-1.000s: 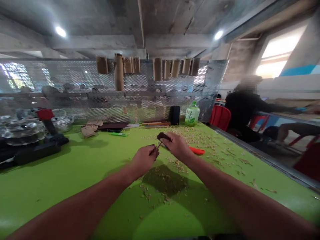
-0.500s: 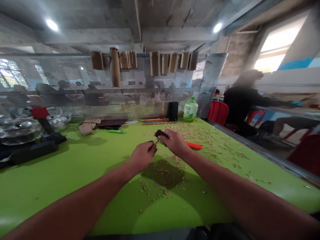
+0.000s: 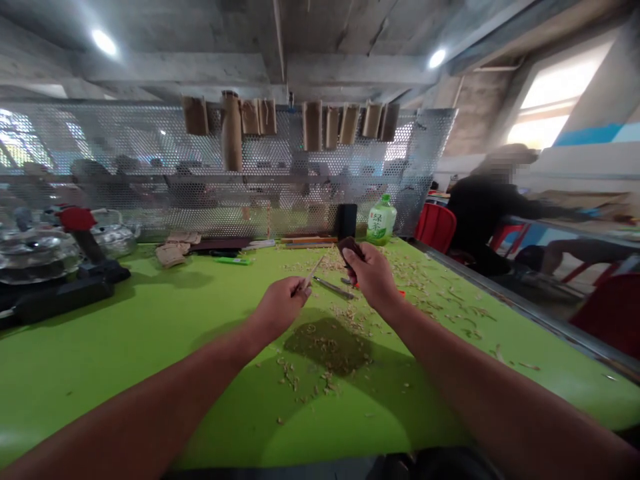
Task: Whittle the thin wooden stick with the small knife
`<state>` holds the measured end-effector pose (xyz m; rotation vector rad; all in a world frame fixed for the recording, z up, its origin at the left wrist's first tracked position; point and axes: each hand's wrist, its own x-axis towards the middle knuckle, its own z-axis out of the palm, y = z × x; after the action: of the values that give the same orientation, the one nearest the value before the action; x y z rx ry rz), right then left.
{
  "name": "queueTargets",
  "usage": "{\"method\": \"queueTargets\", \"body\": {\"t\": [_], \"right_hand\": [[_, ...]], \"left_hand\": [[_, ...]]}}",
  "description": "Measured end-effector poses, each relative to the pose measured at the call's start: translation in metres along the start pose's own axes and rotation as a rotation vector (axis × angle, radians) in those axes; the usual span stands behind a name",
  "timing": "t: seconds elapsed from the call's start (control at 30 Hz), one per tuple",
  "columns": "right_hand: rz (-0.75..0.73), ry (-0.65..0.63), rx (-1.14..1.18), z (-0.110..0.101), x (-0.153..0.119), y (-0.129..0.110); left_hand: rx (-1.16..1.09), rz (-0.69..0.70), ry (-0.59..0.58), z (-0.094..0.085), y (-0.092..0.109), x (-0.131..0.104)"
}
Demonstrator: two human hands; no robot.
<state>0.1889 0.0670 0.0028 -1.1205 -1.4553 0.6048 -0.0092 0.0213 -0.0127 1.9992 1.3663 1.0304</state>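
Note:
My left hand (image 3: 285, 300) is closed round a thin pale stick (image 3: 313, 272), whose tip points up and away to the right. Up and to the right of it, my right hand (image 3: 373, 272) grips a small dark brown block (image 3: 351, 250). Between the hands, a slim dark tool (image 3: 334, 288) lies on the green table (image 3: 200, 373). An orange-red object (image 3: 401, 293) is partly hidden behind my right hand. Curled pale shavings (image 3: 327, 347) are scattered below and around the hands.
A green-labelled bottle (image 3: 381, 220) and a black box (image 3: 347, 221) stand at the back. Left are a red-and-black tool (image 3: 83, 230) and glass pots (image 3: 37, 257). A green cutter (image 3: 233, 261) lies near brown scraps (image 3: 175, 250). A person (image 3: 483, 207) sits at right.
My right hand has moved up and right with the brown block, apart from my left hand. The pale stick and the dark tool between them now show clearly.

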Motion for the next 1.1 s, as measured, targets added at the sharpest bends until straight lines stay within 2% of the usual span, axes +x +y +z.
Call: {"method": "queueTargets", "body": {"t": [0.07,0.17,0.43,0.53,0.6,0.67,0.77,0.9,1.03,1.1], "right_hand": [[-0.059,-0.041,0.059,0.004,-0.007,-0.005],[-0.123,-0.135,-0.018,0.011,-0.014,-0.008],[-0.144,-0.107,-0.177,0.011,-0.012,-0.002],[-0.147,-0.209,-0.17,0.017,-0.017,-0.002],[-0.221,-0.295,-0.211,0.022,-0.02,-0.004],[-0.283,-0.264,-0.274,0.024,-0.02,-0.005],[-0.248,-0.127,-0.322,0.025,-0.019,-0.006],[-0.313,-0.224,-0.338,0.023,-0.016,-0.004],[-0.248,-0.12,-0.349,0.021,-0.013,-0.002],[-0.259,-0.179,-0.321,0.022,-0.014,-0.002]], "left_hand": [[-0.037,-0.037,-0.007,0.0,0.0,0.0],[-0.104,-0.078,-0.043,0.001,0.002,-0.001],[-0.257,-0.144,-0.179,0.004,0.006,-0.006],[-0.268,-0.137,-0.165,0.004,0.007,-0.007],[-0.26,-0.142,-0.123,0.004,0.008,-0.006],[-0.276,-0.153,-0.1,0.004,0.009,-0.006],[-0.313,-0.169,-0.113,0.004,0.01,-0.005],[-0.338,-0.21,-0.139,0.005,0.008,-0.006],[-0.375,-0.208,-0.157,0.007,0.006,-0.007],[-0.37,-0.216,-0.167,0.008,0.005,-0.006]]}}
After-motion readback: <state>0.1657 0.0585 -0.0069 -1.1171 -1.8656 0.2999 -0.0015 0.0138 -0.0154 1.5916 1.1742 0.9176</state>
